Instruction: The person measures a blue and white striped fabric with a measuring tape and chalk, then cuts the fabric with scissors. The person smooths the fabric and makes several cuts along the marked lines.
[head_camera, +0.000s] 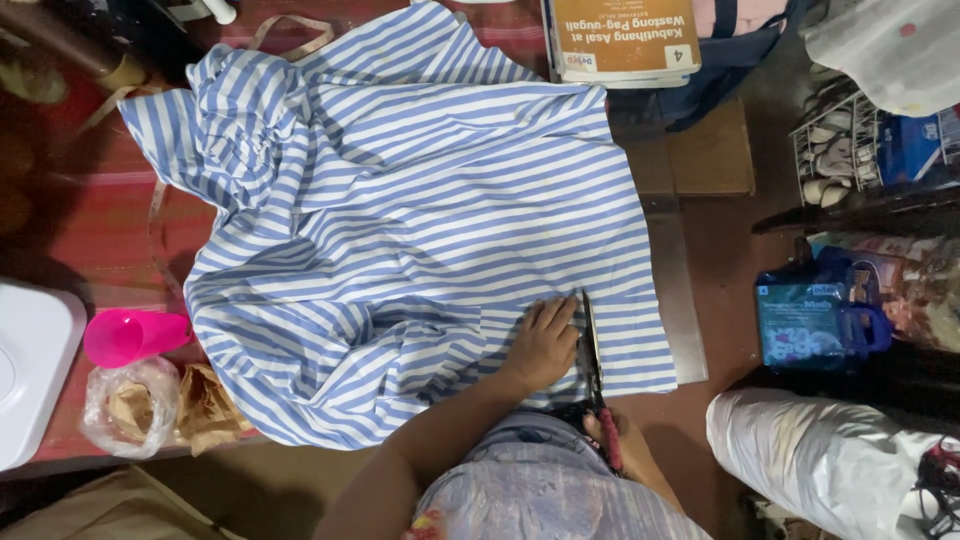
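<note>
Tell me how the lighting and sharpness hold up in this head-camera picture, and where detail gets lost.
Head view: the striped cloth is evenly lit and sharp, without glare; the left hand pressing it and the scissors are clear, the right hand at the handles is dim and partly hidden; the top-left corner falls into deep shadow; the pink cup looks oversaturated; the white sack is slightly blown out.

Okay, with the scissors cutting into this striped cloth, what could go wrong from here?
The left hand presses the striped cloth right beside the scissors blade, so its fingers could get nicked. The cloth is bunched and wrinkled left of the cut, so the line may wander or a folded layer get caught. The right hand is mostly hidden, so its grip is unclear.
</note>
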